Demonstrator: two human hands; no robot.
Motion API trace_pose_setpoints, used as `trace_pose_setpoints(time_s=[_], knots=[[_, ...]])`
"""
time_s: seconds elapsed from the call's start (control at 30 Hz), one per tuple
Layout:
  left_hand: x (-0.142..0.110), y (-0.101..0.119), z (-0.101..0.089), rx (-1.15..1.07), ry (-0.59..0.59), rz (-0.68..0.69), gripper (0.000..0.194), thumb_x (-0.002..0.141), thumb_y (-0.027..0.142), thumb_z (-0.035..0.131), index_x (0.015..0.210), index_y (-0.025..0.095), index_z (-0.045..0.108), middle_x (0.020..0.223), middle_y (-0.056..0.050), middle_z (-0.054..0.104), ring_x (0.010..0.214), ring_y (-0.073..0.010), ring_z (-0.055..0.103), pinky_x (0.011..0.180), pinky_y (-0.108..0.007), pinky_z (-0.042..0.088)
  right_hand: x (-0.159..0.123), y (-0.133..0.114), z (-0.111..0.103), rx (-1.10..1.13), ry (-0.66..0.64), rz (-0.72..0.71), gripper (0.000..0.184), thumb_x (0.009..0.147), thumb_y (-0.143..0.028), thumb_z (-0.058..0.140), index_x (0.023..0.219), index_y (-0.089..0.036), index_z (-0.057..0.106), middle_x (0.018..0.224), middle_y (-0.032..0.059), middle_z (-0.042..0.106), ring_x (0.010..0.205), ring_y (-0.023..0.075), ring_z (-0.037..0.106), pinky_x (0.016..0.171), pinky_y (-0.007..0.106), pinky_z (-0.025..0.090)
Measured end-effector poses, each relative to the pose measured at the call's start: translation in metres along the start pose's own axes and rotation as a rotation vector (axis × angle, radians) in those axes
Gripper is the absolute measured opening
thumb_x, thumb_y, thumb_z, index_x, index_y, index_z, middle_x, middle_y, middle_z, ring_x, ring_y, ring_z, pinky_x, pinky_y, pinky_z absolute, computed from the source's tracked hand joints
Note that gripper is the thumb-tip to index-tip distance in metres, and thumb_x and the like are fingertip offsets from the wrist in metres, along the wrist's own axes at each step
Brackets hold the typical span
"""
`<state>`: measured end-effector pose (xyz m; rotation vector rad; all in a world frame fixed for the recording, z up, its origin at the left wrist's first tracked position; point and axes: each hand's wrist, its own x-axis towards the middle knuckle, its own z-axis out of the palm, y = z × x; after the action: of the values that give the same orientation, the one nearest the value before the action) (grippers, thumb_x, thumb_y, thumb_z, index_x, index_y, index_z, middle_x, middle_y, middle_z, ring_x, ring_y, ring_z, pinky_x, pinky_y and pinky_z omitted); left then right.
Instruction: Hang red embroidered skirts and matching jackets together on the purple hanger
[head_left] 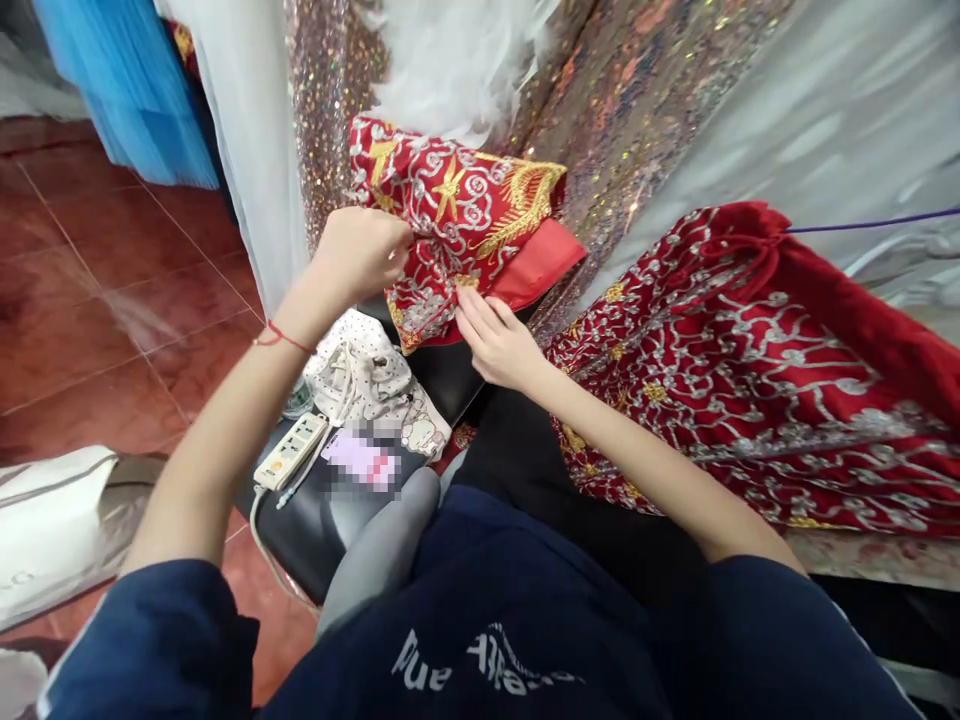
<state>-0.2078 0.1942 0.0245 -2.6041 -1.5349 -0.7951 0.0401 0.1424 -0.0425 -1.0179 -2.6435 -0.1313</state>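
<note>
A red garment piece (465,215) with gold and silver embroidery lies in front of me on a black seat. My left hand (360,250) is closed in a pinch against its left edge; what it pinches is too small to make out. My right hand (495,340) rests at the lower edge of the same piece, fingertips pressed together on the embroidered cloth near a thin red thread. A red string bracelet (279,337) circles my left wrist.
A larger red embroidered garment (750,380) spreads to the right. Sequined fabric (637,110), white tulle (255,130) and blue tulle (127,80) hang behind. A white power strip (291,450), a patterned pouch (371,380) and a white bag (52,520) lie at left over red floor tiles.
</note>
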Motion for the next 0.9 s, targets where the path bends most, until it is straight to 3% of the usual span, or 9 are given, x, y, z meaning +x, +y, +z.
trace_pose_setpoints(time_s=[0.1,0.17,0.23,0.33,0.47,0.53,0.63,0.7,0.9], knots=[[-0.004,0.057,-0.017,-0.082,0.190,0.086,0.033,0.090,0.027,0.043,0.106,0.024,0.071,0.105,-0.008,0.071,0.103,-0.0233,0.065,0.092,-0.039,0.047,-0.022,-0.005,-0.028,0.306,-0.171,-0.036,0.029,0.093,-0.029,0.049,0.106,-0.018,0.072,0.104,0.0103,0.078,0.104,0.0260,0.072,0.095,0.041,0.054],[-0.002,0.097,-0.019,-0.140,0.225,0.194,0.032,0.090,0.027,0.040,0.099,0.024,0.071,0.100,-0.006,0.070,0.097,-0.0213,0.065,0.086,-0.038,0.048,-0.043,-0.003,-0.044,0.455,-0.239,0.018,0.030,0.096,-0.035,0.047,0.097,-0.023,0.074,0.079,0.0021,0.077,0.075,0.0191,0.073,0.077,0.032,0.055],[0.008,0.135,-0.011,-0.179,0.187,0.315,0.031,0.090,0.027,0.040,0.095,0.024,0.070,0.098,-0.005,0.069,0.097,-0.0215,0.065,0.085,-0.038,0.048,-0.068,0.005,-0.056,0.464,-0.189,0.100,0.028,0.095,-0.034,0.049,0.097,-0.023,0.075,0.079,0.0011,0.077,0.070,0.0179,0.071,0.073,0.030,0.053],[0.035,0.189,0.019,-0.212,0.073,0.447,0.031,0.089,0.027,0.041,0.104,0.022,0.068,0.103,-0.007,0.069,0.105,-0.0251,0.064,0.090,-0.041,0.048,-0.111,0.027,-0.070,0.409,-0.071,0.238,0.023,0.089,-0.027,0.055,0.097,-0.022,0.076,0.089,0.0038,0.079,0.077,0.0205,0.072,0.078,0.033,0.053],[0.087,0.256,0.085,-0.304,-0.126,0.540,0.045,0.089,0.033,0.049,0.127,0.012,0.057,0.123,-0.018,0.064,0.115,-0.0291,0.061,0.100,-0.042,0.048,-0.166,0.056,-0.091,0.385,0.085,0.437,0.021,0.089,-0.027,0.054,0.092,-0.020,0.074,0.089,0.0047,0.078,0.076,0.0216,0.072,0.079,0.036,0.054],[0.118,0.282,0.113,-0.379,-0.056,0.495,0.050,0.092,0.037,0.047,0.134,0.010,0.052,0.136,-0.022,0.056,0.128,-0.0305,0.054,0.108,-0.044,0.043,-0.189,0.069,-0.098,0.401,0.231,0.543,0.022,0.092,-0.032,0.053,0.090,-0.020,0.071,0.085,0.0045,0.077,0.074,0.0214,0.072,0.078,0.036,0.055],[0.167,0.302,0.133,-0.456,0.189,0.305,0.049,0.098,0.040,0.039,0.141,0.019,0.048,0.152,-0.018,0.045,0.145,-0.0287,0.037,0.115,-0.045,0.034,-0.217,0.092,-0.101,0.530,0.424,0.674,0.023,0.094,-0.042,0.055,0.089,-0.022,0.067,0.080,0.0033,0.073,0.073,0.0204,0.072,0.074,0.035,0.058],[0.198,0.305,0.133,-0.469,0.238,0.255,0.047,0.099,0.042,0.039,0.141,0.024,0.049,0.154,-0.013,0.045,0.147,-0.0257,0.034,0.115,-0.043,0.033,-0.231,0.110,-0.097,0.577,0.491,0.733,0.025,0.093,-0.045,0.057,0.087,-0.023,0.064,0.078,0.0029,0.072,0.072,0.0199,0.071,0.073,0.034,0.058],[0.256,0.302,0.127,-0.453,0.022,0.435,0.048,0.103,0.043,0.028,0.105,0.018,0.070,0.107,-0.009,0.073,0.111,-0.0230,0.062,0.098,-0.035,0.042,-0.247,0.150,-0.084,0.532,0.643,0.862,0.027,0.093,-0.050,0.055,0.090,-0.025,0.063,0.077,0.0020,0.072,0.071,0.0210,0.072,0.074,0.036,0.059]])
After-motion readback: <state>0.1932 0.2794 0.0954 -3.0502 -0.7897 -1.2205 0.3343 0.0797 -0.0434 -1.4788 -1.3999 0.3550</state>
